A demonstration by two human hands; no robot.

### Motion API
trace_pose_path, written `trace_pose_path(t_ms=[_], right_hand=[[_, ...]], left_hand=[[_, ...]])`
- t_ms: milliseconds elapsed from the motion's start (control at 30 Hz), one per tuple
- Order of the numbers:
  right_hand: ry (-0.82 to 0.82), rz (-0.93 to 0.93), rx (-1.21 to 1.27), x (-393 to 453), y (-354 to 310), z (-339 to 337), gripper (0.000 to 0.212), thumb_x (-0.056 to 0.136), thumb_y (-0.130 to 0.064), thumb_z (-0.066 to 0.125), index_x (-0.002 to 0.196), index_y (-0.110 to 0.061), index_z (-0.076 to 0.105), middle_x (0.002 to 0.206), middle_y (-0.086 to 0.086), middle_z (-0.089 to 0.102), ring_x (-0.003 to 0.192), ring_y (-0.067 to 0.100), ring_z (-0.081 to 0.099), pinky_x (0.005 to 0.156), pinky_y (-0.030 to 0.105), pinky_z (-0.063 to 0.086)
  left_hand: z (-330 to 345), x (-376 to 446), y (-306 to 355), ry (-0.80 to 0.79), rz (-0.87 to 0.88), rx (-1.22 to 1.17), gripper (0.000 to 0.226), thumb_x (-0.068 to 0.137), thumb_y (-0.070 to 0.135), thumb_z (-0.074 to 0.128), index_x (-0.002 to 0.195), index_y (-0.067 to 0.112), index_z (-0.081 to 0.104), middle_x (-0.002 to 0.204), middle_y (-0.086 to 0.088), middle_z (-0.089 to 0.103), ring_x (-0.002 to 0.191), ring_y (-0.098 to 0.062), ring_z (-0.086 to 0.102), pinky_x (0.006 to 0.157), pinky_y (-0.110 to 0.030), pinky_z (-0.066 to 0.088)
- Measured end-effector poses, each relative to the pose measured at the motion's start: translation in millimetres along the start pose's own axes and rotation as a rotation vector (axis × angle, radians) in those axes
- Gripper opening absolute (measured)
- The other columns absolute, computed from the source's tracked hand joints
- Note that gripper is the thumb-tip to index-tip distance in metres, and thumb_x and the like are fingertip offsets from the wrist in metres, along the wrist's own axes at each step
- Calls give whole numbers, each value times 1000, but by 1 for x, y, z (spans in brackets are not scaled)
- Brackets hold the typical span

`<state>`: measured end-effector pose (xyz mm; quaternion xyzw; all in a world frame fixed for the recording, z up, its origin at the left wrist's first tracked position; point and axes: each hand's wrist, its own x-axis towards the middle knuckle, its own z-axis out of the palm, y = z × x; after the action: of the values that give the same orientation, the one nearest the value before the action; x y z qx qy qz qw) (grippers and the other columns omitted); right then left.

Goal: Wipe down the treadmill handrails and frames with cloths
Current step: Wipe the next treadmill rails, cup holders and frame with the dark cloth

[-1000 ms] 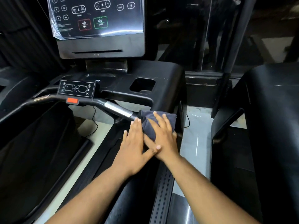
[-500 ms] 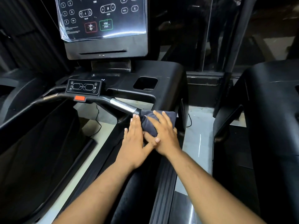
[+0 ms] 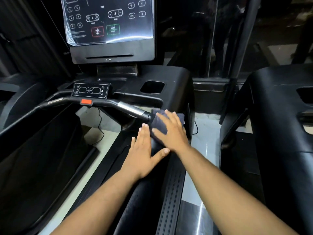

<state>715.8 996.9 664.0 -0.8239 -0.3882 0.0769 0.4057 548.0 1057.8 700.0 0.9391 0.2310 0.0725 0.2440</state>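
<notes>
head view: cloth [image 3: 159,123] lengthwise along handrail [image 3: 130,108]

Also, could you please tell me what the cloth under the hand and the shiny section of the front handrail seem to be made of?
The cloth looks like soft, matte, dark grey fabric, possibly microfibre: it folds and drapes over the rail. The shiny handrail section looks like polished metal, likely steel or chrome plating: it shows bright reflections, unlike the matte black rail beside it.
</notes>
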Motion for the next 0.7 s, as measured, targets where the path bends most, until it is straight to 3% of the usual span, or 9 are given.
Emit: trace_pose_path(t_ms=[100,300,533,700], right_hand=[[3,137,-27,19,-13,-10,70,92,-67,55,155,-51,27,171,-14,6,158,15,-3,114,71,24],[53,-92,-68,-59,-21,32,74,78,-73,44,147,-45,42,166,-20,24,155,4,3,111,66,28],[67,129,-16,-29,-35,6,69,93,-64,56,155,-51,29,171,-13,11,158,13,1,114,69,26],[59,41,85,-107,-31,38,72,82,-76,49,147,-62,20,169,-21,11,156,4,-4,118,64,24]], left_hand=[[0,-12,0,-11,13,39,130,67,104,15,160,20,-21,168,5,-25,154,-7,-25,126,-38,-11],[-1,-34,-7,-6,-15,-15,124,73,94,30,155,20,-26,167,3,-26,152,-7,-25,127,-38,-10],[-4,-66,-5,-20,48,123,125,75,96,23,160,17,-23,169,0,-25,155,-12,-24,128,-43,-8],[-2,-71,-9,-13,22,16,126,74,95,26,159,17,-22,169,1,-25,154,-10,-22,128,-42,-8]])
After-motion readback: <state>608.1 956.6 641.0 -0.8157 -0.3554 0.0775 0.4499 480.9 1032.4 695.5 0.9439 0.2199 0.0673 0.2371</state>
